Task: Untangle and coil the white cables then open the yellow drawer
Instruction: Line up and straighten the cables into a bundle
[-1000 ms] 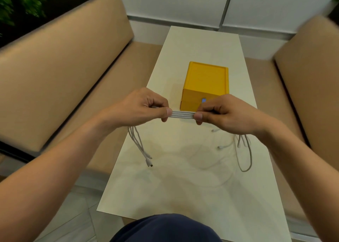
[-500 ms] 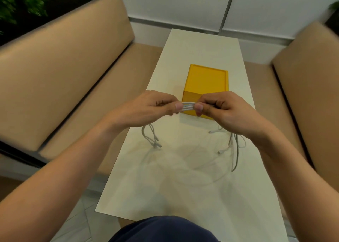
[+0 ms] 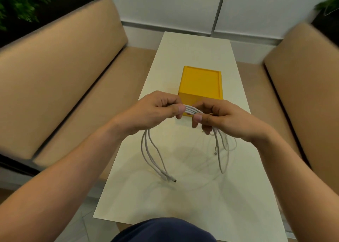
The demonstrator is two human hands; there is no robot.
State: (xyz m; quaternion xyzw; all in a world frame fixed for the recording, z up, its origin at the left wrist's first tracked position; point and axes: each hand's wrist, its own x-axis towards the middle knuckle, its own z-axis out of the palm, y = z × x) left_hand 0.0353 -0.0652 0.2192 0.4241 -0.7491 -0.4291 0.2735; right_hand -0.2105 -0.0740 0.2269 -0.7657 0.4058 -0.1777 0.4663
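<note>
You held the white cables [image 3: 190, 110] bundled just in front of the yellow drawer [image 3: 201, 82], above the worktop [image 3: 183, 201]. Your left hand [image 3: 154, 111] and right hand [image 3: 223, 119], close together, each pinched the bundle. A clean coil likely required flat, parallel strands and free-hanging ends clear of the drawer.

I've got bare forearms [image 3: 77, 170] behind the left hand [image 3: 156, 111] and right hand [image 3: 224, 119], and nearer me than both, plain dark navy clothing [image 3: 165, 229].
</note>
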